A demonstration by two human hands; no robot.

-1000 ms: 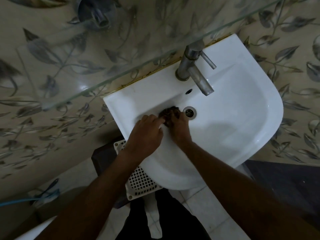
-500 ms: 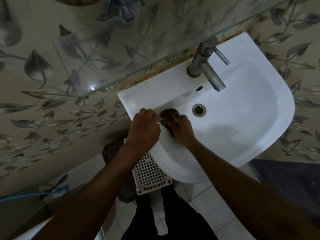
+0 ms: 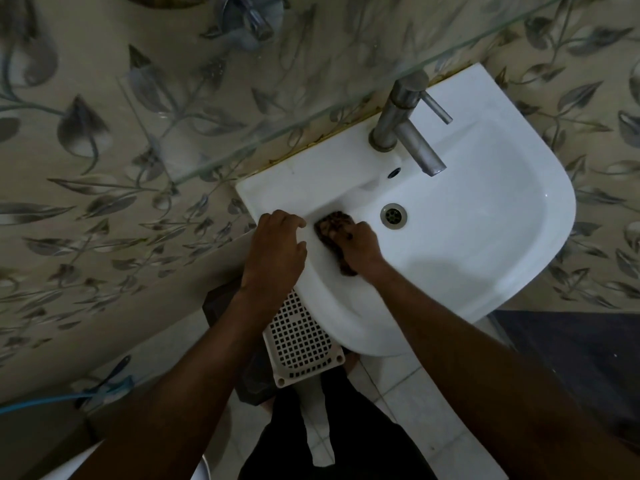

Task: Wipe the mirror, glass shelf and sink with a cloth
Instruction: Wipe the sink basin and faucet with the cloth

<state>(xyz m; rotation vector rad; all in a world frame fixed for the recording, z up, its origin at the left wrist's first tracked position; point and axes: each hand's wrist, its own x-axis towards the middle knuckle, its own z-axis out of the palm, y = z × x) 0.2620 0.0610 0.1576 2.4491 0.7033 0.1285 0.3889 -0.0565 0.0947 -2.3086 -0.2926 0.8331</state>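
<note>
A white sink [image 3: 491, 216] hangs on the tiled wall, with its drain [image 3: 393, 215] in the middle. My right hand [image 3: 358, 245] presses a dark brown cloth [image 3: 333, 226] against the bowl's left inner wall, left of the drain. My left hand [image 3: 275, 252] rests on the sink's left rim, fingers curled over the edge, holding nothing else. The glass shelf [image 3: 311, 81] runs across above the sink. The mirror is out of view.
A steel tap [image 3: 410, 128] juts over the bowl behind the drain. A white perforated basket [image 3: 299, 337] and a dark bin sit under the sink's left side. Leaf-patterned tiles cover the wall. A blue hose [image 3: 52, 398] lies at lower left.
The cloth and my right hand have slid a little away from the drain toward the bowl's left wall. My left hand keeps its place on the rim. The camera view has shifted.
</note>
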